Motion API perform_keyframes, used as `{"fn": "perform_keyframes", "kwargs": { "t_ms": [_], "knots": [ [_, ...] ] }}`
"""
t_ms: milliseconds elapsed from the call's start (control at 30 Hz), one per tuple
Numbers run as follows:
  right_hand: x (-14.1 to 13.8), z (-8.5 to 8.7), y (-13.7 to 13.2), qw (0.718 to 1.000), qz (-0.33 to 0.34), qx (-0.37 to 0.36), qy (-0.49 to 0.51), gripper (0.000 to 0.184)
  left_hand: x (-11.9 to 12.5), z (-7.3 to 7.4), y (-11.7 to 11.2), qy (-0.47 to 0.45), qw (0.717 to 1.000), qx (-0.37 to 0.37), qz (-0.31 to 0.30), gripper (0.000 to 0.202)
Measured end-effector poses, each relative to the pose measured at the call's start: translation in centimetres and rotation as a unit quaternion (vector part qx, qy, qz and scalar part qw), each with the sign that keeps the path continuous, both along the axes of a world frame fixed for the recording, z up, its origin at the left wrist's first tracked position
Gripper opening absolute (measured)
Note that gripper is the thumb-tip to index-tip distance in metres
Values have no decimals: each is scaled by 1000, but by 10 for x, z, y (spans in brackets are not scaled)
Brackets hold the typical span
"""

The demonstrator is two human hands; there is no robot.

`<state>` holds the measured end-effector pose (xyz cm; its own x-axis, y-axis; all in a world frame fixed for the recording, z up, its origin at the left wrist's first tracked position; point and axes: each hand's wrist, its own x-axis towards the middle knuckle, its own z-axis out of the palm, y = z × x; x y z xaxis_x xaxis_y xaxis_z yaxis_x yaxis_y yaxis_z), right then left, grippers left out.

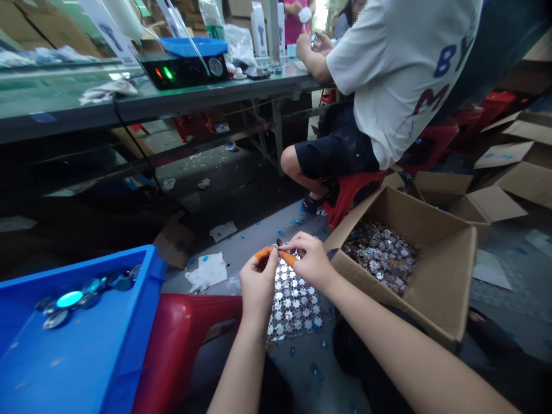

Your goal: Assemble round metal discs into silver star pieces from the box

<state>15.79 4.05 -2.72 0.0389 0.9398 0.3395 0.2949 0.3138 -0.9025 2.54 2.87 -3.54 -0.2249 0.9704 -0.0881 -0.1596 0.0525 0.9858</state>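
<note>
Small dark disc (279,243), head view: located at the meeting point of the two hands, near the middle of the scene, raised above a sheet of silvery scalloped pieces (296,299). Left hand (257,282): thumb and forefinger pinched together on the disc; orange cover (262,254) on the forefinger. Right hand (313,261): fingertips likewise closed on it from the opposite side, second orange cover (287,258) visible. Exact contact of each digit too small to resolve.

Right of the hands: open cardboard box (446,287), loose silvery pieces (382,253) heaped inside. Left: blue bin (81,359) with a cluster of round discs (69,299), some bright blue, toward its far side; red stool (179,330) just beside it. Blue bits (316,371) scattered on the floor.

Beyond: workbench (181,105) carrying a black device (183,72) with a lit green indicator and a shallow blue tray (194,46) on top. Co-worker in a white shirt (388,63) seated at the bench.
</note>
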Motion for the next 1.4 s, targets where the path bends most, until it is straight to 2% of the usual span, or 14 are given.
{"fn": "perform_keyframes", "kwargs": {
  "t_ms": [133, 400, 667, 900, 1233, 1400],
  "knots": [
    [1, -1, 1, 1000, -1, -10, 15, 16, 0, -3, 1, -50, 999, -15, -4, 38],
    [-1, -1, 0, 999, 20, -22, 32, 19, 3, -4, 1, -84, 996, -21, 14, 35],
    [-1, -2, 0, 998, 42, -19, 52, 17, 0, -6, -2, -7, 999, 28, 32, 30],
    [-1, -1, 0, 996, 49, -34, 60, 17, -1, 2, -3, 37, 998, 36, 29, 29],
    [0, 3, 1, 991, 50, -82, 88, 20, 1, -3, 0, -28, 999, 31, 22, 33],
    [-1, 1, 0, 987, 71, -97, 104, 25, 3, -3, 0, -42, 998, 24, 45, 33]
  ]
}}
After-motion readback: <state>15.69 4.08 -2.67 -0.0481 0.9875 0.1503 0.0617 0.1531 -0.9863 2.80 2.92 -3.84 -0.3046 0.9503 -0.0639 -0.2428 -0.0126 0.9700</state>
